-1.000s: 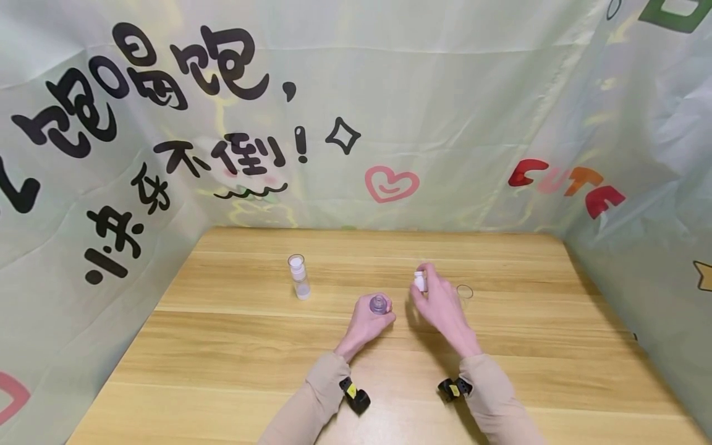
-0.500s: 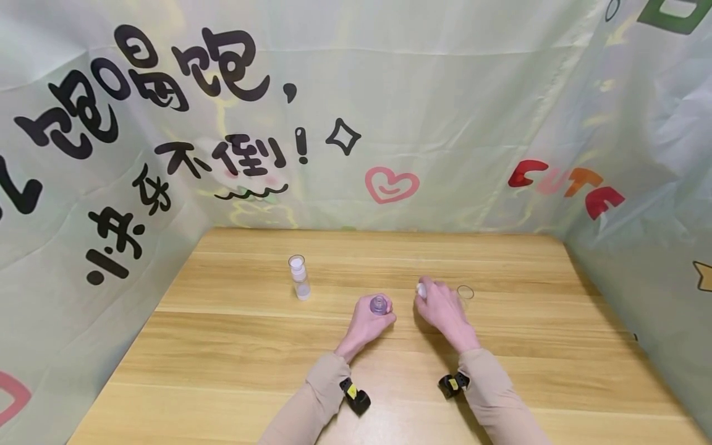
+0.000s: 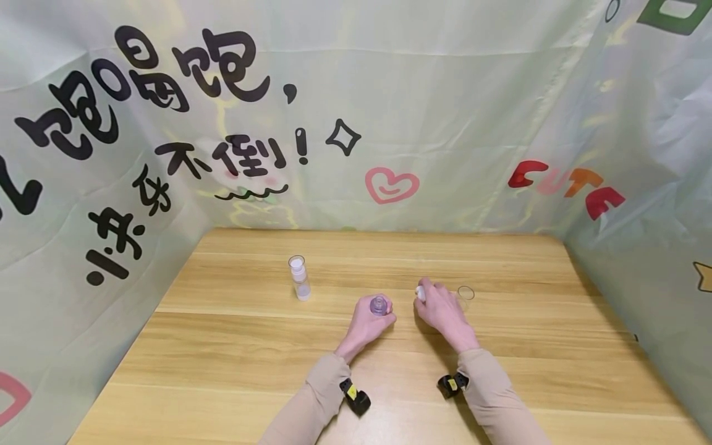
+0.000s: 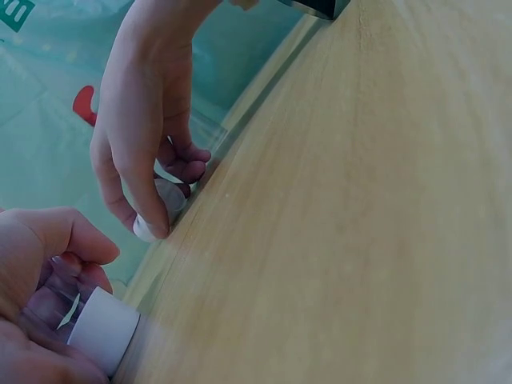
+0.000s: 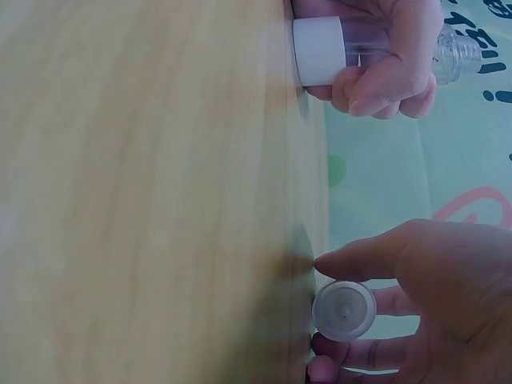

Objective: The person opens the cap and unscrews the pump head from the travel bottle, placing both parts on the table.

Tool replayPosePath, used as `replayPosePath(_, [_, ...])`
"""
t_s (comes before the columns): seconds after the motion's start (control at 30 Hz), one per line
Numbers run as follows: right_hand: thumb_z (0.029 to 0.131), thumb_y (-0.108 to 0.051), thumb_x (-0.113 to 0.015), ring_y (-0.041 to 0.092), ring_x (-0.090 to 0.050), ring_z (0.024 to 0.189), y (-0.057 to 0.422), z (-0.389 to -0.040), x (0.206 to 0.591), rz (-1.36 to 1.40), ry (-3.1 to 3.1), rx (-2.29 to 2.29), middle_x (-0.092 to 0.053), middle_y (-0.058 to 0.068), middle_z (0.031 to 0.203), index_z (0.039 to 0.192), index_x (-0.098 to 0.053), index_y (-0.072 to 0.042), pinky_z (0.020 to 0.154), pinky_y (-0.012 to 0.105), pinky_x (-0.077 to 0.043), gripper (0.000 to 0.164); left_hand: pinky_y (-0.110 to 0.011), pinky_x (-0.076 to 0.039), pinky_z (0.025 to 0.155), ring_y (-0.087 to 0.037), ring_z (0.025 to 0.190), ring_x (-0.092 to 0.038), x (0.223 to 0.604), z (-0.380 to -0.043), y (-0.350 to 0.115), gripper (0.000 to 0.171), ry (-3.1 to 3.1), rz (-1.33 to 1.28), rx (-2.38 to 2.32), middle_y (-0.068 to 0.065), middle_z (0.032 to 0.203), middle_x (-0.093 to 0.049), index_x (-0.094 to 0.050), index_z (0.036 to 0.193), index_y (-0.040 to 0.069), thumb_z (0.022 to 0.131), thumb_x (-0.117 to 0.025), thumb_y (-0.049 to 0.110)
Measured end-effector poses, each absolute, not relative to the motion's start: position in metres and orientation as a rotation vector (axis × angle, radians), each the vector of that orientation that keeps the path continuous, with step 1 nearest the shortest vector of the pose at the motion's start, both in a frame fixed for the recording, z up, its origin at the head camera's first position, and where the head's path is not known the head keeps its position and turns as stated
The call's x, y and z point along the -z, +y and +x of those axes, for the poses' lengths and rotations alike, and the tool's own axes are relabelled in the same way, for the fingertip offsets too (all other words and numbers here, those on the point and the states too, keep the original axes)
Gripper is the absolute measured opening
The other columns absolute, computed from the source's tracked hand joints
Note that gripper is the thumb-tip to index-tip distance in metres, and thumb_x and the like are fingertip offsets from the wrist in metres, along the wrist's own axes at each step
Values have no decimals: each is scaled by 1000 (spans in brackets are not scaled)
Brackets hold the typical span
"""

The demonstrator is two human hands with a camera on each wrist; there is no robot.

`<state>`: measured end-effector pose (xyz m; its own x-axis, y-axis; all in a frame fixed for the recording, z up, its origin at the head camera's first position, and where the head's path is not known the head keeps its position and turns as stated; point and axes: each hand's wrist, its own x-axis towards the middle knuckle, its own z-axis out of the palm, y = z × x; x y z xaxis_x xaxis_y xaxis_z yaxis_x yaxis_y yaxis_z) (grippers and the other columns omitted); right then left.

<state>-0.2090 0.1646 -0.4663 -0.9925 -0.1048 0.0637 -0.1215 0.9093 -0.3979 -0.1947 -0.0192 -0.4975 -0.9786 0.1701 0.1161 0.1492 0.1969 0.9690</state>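
My left hand (image 3: 371, 315) grips a clear bottle (image 3: 379, 305) upright on the table. In the right wrist view the bottle has a white base (image 5: 318, 51) against the tabletop and a bare threaded neck (image 5: 462, 56). To its right, my right hand (image 3: 443, 309) holds a small white bottle-top piece (image 3: 421, 293) low at the table, its round end (image 5: 344, 310) facing the right wrist camera. Thumb and fingers lie around that piece, which is partly hidden by them. Farther left stands another clear bottle (image 3: 302, 288) with a white top inside a clear cover (image 3: 296, 261).
A thin dark ring outline (image 3: 466, 292), perhaps the rim of a clear cap, shows on the table just right of my right hand. The wooden table (image 3: 233, 358) is bordered by printed cloth (image 3: 445, 111) at the back and sides.
My right hand has come down and slightly nearer, bringing the white bottle-top piece from upright between the fingers to low at the table. My left hand and the bottles have stayed in place.
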Motion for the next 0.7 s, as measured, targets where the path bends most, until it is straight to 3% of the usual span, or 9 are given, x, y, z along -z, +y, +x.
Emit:
replayPosePath(0.3, [90,-17,-66,28,-58,72,165,-207,466,163,-3050,-681,-61,21,93,120,-56,-2,58,37,-49,35,-18,-46,71,-2,66,-54,496,-194,-21,13,2401,341,-1960,10,69,-59,-66,80,0,70,-68,-8])
replayPosePath(0.47, [90,-21,-68,32,-58,77,163,-205,464,126,-3064,-714,-55,28,109,136,-49,-2,58,38,-51,53,-18,-46,71,-3,66,-54,497,-194,-21,13,2400,350,-1966,8,71,-60,-66,81,-1,70,-68,-8])
replayPosePath(0.6, [91,-23,-69,46,-60,99,162,-202,462,140,-3015,-735,-48,32,128,146,-43,-2,73,53,-58,65,-19,-47,72,-3,67,-54,498,-196,-22,12,2387,345,-1963,4,73,-62,-65,82,-2,71,-68,-7])
replayPosePath(0.7, [90,-23,-70,57,-52,117,161,-199,460,175,-2947,-747,-42,34,139,147,-42,-2,87,64,-55,67,-22,-47,76,-4,68,-54,498,-198,-22,11,2385,339,-1943,3,74,-61,-65,84,0,75,-71,-2])
